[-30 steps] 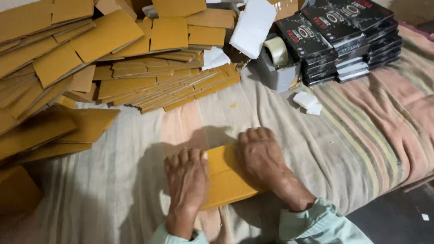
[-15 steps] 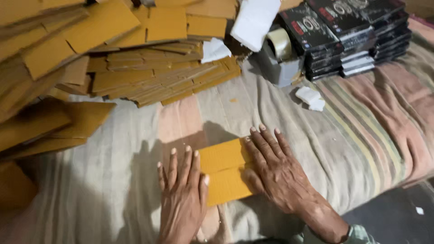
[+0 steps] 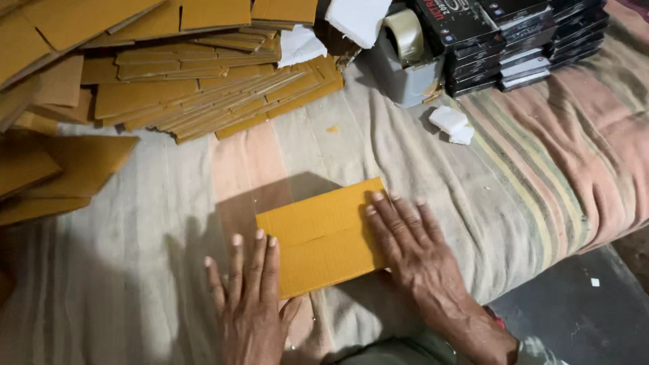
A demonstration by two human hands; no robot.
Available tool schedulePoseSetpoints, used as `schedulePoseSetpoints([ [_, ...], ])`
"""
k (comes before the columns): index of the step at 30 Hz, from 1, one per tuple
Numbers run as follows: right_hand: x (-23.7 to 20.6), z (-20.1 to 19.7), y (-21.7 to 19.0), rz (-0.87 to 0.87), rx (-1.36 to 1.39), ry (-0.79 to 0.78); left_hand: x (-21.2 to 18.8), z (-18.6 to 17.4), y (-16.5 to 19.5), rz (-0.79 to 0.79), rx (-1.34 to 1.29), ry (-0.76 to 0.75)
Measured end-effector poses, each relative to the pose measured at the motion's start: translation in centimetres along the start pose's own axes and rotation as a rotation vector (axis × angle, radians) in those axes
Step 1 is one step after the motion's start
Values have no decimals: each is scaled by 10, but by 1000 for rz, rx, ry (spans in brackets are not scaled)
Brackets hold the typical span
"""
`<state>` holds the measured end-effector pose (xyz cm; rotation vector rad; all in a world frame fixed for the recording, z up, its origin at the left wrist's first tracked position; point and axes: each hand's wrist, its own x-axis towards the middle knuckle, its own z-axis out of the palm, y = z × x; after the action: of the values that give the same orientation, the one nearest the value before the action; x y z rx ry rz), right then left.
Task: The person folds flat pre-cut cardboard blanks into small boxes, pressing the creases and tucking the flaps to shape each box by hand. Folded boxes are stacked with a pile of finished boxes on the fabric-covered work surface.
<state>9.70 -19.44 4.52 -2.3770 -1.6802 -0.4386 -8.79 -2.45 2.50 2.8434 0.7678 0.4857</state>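
A folded yellow cardboard piece [image 3: 321, 233] lies flat on the striped cloth [image 3: 514, 169] in front of me. My left hand [image 3: 247, 297] lies flat beside it, fingertips resting on its left edge. My right hand [image 3: 409, 247] presses flat on its right edge with fingers spread. Neither hand grips anything.
Heaps of flat yellow cardboard blanks [image 3: 203, 88] fill the far left and back. A grey tape dispenser with a tape roll [image 3: 405, 54] stands at the back, with stacks of black boxes [image 3: 514, 40] to its right. Small white scraps [image 3: 453, 125] lie nearby. The cloth's edge drops off at the right.
Both hands have slid outward off the middle of the cardboard piece to its edges, leaving most of it uncovered. The piece now lies flatter.
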Motion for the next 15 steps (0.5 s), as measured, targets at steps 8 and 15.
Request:
schedulePoseSetpoints([
  [8, 7, 14, -39, -123, 112, 19, 13, 10, 46, 157, 356, -10],
  [15, -2, -5, 4, 171, 334, 27, -2, 0, 5, -20, -360, 123],
])
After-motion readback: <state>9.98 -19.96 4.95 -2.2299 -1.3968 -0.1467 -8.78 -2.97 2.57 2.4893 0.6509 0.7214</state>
